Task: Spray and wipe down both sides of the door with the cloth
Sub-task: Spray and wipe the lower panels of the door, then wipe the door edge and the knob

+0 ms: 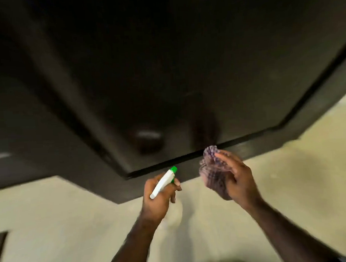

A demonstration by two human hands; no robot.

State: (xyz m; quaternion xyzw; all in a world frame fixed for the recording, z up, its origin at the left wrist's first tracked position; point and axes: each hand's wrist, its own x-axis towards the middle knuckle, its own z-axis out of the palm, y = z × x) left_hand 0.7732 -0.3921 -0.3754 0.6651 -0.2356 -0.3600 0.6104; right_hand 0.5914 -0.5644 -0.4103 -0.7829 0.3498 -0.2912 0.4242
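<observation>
**Head view: both hands low at the foot of a dark door**

Head view, looking down and forward, and blurred throughout. The left hand (158, 194) grips a spray bottle (163, 182), its fingers curled round the neck. The white sprayer head with its green nozzle tip sticks out above the knuckles and points up toward the door (164, 70). The bottle's body below the hand is a pale smear against the floor (72, 228). No label, brand or writing can be read on it, nor anywhere else here.

The right hand (237, 180) holds a cloth (212, 172), bunched and purplish with a fine check or mesh pattern. The thumb lies across the cloth and the fingers curl behind it. The cloth bulges out to the left of the palm and above it, toward the sprayer.

The two hands are near each other but apart. The door, dark brown, fills the space above both hands; its bottom edge runs just above the nozzle and the cloth's top. A round door knob (148, 138) sits above the left hand. The pale floor lies beneath both forearms.
</observation>
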